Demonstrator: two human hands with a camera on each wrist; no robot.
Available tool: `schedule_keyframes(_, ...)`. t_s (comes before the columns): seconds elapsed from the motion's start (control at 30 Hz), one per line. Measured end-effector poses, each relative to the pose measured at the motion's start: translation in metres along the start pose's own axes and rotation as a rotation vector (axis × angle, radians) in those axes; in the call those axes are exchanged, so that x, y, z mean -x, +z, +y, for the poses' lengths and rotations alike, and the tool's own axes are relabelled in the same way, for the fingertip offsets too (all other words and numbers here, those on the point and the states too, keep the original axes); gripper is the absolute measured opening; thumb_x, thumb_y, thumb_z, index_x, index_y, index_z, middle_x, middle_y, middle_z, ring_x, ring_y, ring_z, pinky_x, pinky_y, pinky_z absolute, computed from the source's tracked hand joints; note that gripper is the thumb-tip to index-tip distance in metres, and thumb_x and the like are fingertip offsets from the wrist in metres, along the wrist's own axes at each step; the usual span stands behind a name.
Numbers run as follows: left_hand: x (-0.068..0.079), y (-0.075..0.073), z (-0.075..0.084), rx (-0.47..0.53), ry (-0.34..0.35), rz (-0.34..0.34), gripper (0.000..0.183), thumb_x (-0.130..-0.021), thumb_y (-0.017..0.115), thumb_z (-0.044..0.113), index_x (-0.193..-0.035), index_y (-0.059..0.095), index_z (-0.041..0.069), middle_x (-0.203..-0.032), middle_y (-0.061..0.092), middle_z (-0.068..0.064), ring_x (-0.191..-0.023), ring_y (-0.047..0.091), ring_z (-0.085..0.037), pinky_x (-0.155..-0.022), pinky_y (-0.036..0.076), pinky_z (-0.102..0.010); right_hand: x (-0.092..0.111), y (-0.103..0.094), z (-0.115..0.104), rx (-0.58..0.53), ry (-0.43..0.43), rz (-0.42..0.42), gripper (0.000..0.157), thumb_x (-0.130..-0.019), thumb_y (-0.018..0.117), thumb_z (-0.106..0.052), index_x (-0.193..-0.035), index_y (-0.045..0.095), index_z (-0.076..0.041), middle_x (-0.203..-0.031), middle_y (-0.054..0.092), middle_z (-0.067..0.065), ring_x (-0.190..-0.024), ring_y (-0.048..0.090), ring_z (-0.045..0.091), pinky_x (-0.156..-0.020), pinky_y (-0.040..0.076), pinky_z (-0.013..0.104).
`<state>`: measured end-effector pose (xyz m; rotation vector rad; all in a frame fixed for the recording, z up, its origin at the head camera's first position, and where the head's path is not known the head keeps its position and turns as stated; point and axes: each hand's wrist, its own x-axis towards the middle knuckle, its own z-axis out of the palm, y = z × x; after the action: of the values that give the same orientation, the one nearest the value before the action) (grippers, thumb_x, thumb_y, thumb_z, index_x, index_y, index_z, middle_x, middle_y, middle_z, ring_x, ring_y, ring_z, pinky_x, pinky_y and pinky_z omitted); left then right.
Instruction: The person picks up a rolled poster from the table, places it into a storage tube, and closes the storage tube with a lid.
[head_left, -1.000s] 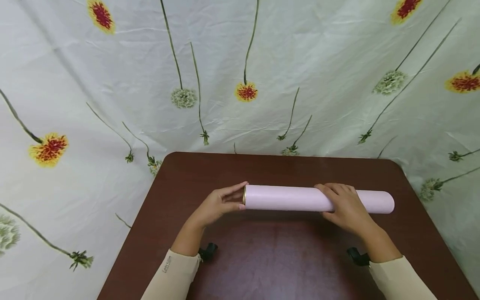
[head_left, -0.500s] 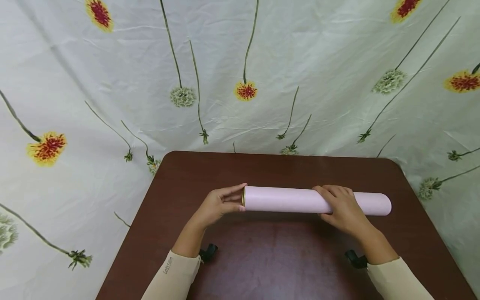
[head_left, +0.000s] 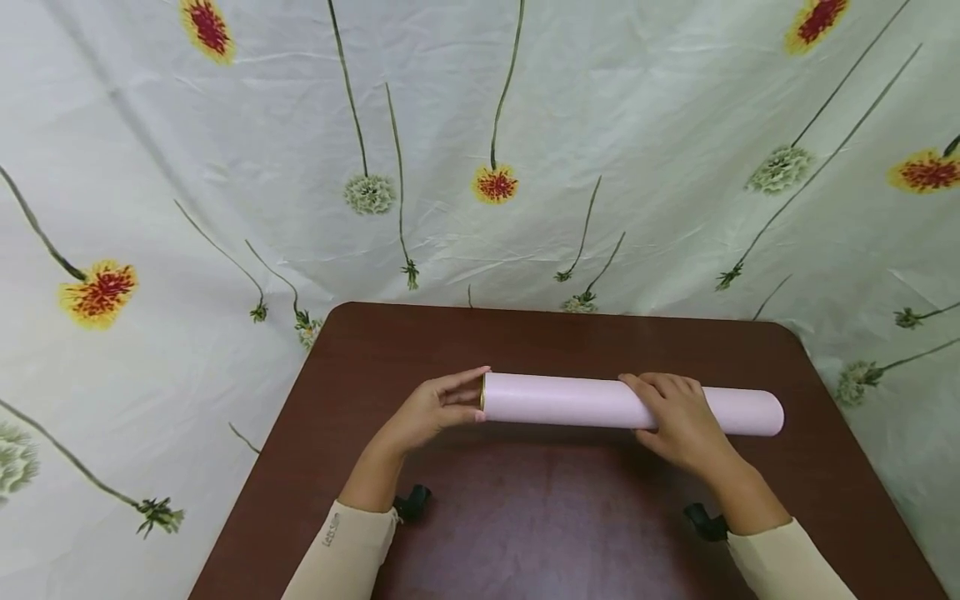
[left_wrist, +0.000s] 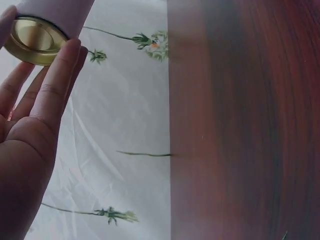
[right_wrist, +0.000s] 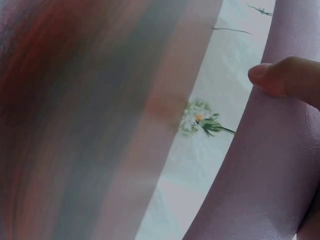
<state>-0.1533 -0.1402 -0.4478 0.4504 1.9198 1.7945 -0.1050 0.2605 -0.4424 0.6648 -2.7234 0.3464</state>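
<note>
A long pale pink tube (head_left: 558,402) is held level, left to right, over the brown table in the head view. My right hand (head_left: 678,421) grips it from above, right of its middle. In the right wrist view the thumb (right_wrist: 280,75) lies across the pink surface (right_wrist: 260,165). At the tube's left end, my left hand (head_left: 423,415) holds the rim between thumb and fingertips. The left wrist view shows that end closed by a gold metal cap (left_wrist: 36,37), with a fingertip at its edge. Whether the tube touches the table cannot be told.
The dark brown table (head_left: 525,508) has rounded far corners. Behind and beside it hangs a white sheet (head_left: 262,125) printed with flowers. Black straps or mounts (head_left: 413,503) sit at both wrists, by cream sleeves.
The tube and both hands have shifted very slightly left, and the tube a little nearer to me. Both holds look the same as before.
</note>
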Motion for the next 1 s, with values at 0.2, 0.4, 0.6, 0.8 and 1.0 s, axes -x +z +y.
schedule_keyframes(0.2, -0.001, 0.006, -0.003, -0.031, 0.024, 0.032, 0.071, -0.089, 0.079, 0.017, -0.151, 0.045, 0.022, -0.149, 0.052, -0.015, -0.126, 0.062, -0.031, -0.094, 0.056, -0.034, -0.002, -0.001, -0.004, 0.038, -0.014, 0.01, 0.095, -0.062, 0.095, -0.014, -0.146, 0.051, -0.018, -0.12, 0.063, 0.012, -0.115, 0.058, 0.038, -0.097, 0.038, 0.057)
schedule_keyframes(0.4, -0.004, 0.012, -0.006, -0.063, 0.084, 0.155, 0.065, -0.089, 0.079, 0.015, -0.143, 0.045, 0.019, -0.144, 0.052, -0.014, -0.131, 0.057, -0.032, -0.09, 0.056, -0.032, -0.006, 0.002, -0.01, 0.041, -0.047, 0.048, 0.092, -0.064, 0.094, -0.017, -0.145, 0.052, -0.017, -0.117, 0.064, 0.011, -0.111, 0.06, 0.037, -0.094, 0.041, 0.056)
schedule_keyframes(0.6, -0.004, 0.011, -0.007, -0.032, 0.121, 0.221, 0.063, -0.087, 0.078, 0.006, -0.143, 0.047, 0.007, -0.138, 0.056, -0.019, -0.127, 0.06, -0.035, -0.086, 0.058, -0.027, -0.008, 0.005, -0.008, 0.085, -0.057, 0.074, 0.088, -0.063, 0.094, -0.023, -0.142, 0.055, -0.015, -0.113, 0.064, 0.012, -0.106, 0.062, 0.035, -0.094, 0.042, 0.055)
schedule_keyframes(0.8, -0.001, 0.005, -0.008, -0.014, 0.126, 0.211, 0.065, -0.087, 0.079, 0.008, -0.144, 0.046, 0.005, -0.141, 0.054, -0.021, -0.126, 0.059, -0.034, -0.087, 0.058, -0.029, -0.005, 0.006, -0.002, 0.096, -0.046, 0.068, 0.085, -0.062, 0.093, -0.024, -0.138, 0.056, -0.013, -0.113, 0.065, 0.013, -0.106, 0.062, 0.035, -0.094, 0.043, 0.057)
schedule_keyframes(1.0, 0.004, -0.004, -0.008, 0.004, 0.134, 0.236, 0.063, -0.087, 0.078, 0.008, -0.142, 0.048, 0.008, -0.14, 0.054, -0.022, -0.126, 0.059, -0.032, -0.086, 0.058, -0.028, 0.0, 0.003, 0.005, 0.088, -0.023, 0.065, 0.086, -0.061, 0.094, -0.022, -0.137, 0.056, -0.013, -0.114, 0.064, 0.013, -0.106, 0.061, 0.038, -0.089, 0.045, 0.058)
